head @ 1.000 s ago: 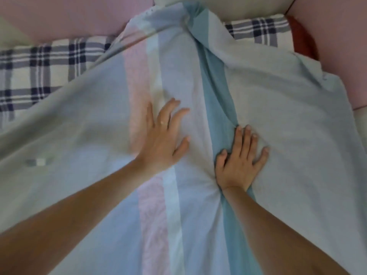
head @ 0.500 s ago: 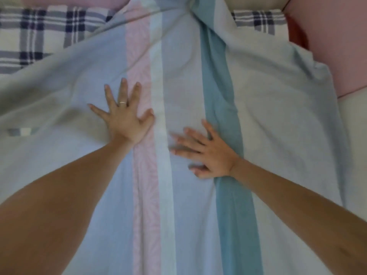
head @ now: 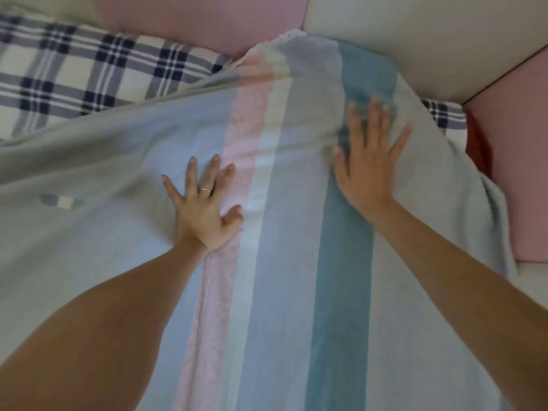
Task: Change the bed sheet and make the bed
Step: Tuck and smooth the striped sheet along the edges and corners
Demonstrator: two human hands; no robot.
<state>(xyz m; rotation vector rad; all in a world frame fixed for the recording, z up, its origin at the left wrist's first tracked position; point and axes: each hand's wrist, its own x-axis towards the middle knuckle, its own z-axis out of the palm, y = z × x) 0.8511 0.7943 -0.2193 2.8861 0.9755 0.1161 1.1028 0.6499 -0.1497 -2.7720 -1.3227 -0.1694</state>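
Pressing palm-down on the striped bed sheet (head: 290, 292), both hands lie flat w/ fingers straight and spread. Neither grips or pinches any cloth.

L hand (head: 204, 209): rests on the pale blue part of the sheet, thumb side touching the pink stripe (head: 237, 149). Thin ring (head: 205, 190) on one finger. Forearm enters from lower left.

R hand (head: 367, 164): further up the bed than the L. Heel sits on the teal stripe (head: 341, 277), fingers fan over teal and the grey area to its right. Fingertips blurred. Forearm enters from lower right.

Sheet: covers most of the bed, stripes running away from the camera, i.e. pale blue, pink, cream, lilac-grey, teal, grey. Far end narrows to a peak w/ a white edge (head: 284, 37) against the padded panels. Soft folds left of the L hand. Small striped patch (head: 60, 201) on the sheet's left part; cannot tell what it is.

Beneath: navy-and-white plaid bedding (head: 89, 75) exposed at upper left, plus a small bit at upper right.

Surround: pink padded panel (head: 207, 19) at top, cream panel (head: 400, 40) beside it, second pink panel (head: 522, 173) on the right. Red item (head: 477, 149) lies between sheet edge and that right panel; type unclear.
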